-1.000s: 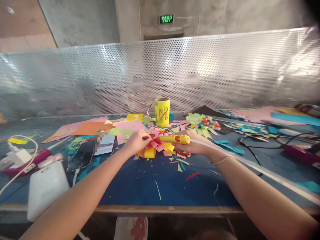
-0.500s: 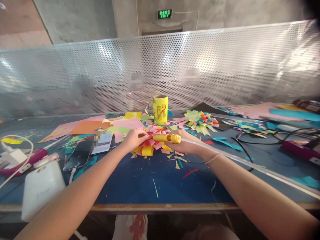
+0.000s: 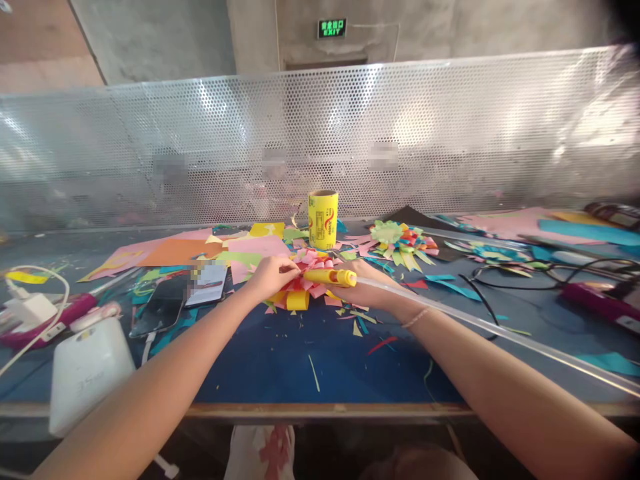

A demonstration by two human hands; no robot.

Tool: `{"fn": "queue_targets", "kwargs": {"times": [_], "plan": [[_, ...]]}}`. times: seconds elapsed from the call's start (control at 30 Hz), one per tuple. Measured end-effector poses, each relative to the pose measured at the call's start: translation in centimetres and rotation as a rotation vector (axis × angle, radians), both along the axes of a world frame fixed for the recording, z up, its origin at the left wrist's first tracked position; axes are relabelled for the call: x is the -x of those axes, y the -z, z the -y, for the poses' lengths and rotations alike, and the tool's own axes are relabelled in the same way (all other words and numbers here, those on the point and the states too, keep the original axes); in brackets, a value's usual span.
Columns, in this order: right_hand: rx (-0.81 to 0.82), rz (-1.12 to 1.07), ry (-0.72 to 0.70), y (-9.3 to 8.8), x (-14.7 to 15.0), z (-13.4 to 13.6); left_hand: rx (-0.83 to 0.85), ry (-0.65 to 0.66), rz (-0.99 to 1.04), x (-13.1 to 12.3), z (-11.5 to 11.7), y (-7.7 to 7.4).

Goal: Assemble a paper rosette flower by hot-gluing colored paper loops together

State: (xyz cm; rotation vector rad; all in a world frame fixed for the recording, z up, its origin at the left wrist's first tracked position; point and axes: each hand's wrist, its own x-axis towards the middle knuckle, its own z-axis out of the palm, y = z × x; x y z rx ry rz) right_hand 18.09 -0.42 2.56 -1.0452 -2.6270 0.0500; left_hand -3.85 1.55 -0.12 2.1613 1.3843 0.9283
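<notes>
A yellow hot glue gun [image 3: 326, 277] lies level above a bunch of curled paper, its long clear glue stick [image 3: 450, 316] trailing back to the right over my forearm. My right hand [image 3: 364, 280] is wrapped round the gun, its fingers mostly hidden behind the body. At the gun's tip, the fingertips of my left hand [image 3: 274, 276] are pinched at the edge of a paper flower [image 3: 299, 300] made of pink and yellow looped strips. What exactly the pinch holds is small, apparently a pink strip. The hands and gun cover much of the flower.
A yellow printed cardboard tube [image 3: 323, 220] stands behind the flower. Another multicoloured paper flower [image 3: 400, 241] lies to its right. Phones [image 3: 209, 283], a white power bank [image 3: 90, 370] and cables are at left; a purple power strip [image 3: 603, 301] is at right. Paper scraps are scattered around.
The view has shifted slightly. The glue gun has moved slightly left, its tip closer to my left fingertips; both hands keep about the same place at the paper flower.
</notes>
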Motion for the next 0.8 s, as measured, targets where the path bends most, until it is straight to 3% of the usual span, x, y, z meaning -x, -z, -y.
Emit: {"fn": "queue_targets", "kwargs": {"times": [0.13,0.43,0.8], "plan": [[-0.009,0.088,-0.029,-0.21,0.0,-0.12,-0.015,-0.013,-0.017,0.02,-0.02,-0.06],[0.044,0.02,0.152,-0.53,-0.27,0.31,-0.043,-0.005,-0.052,0.16,-0.1,-0.05],[0.049,-0.001,0.136,-0.42,-0.64,-0.06,-0.041,0.018,-0.04,0.15,0.03,-0.06]]}}
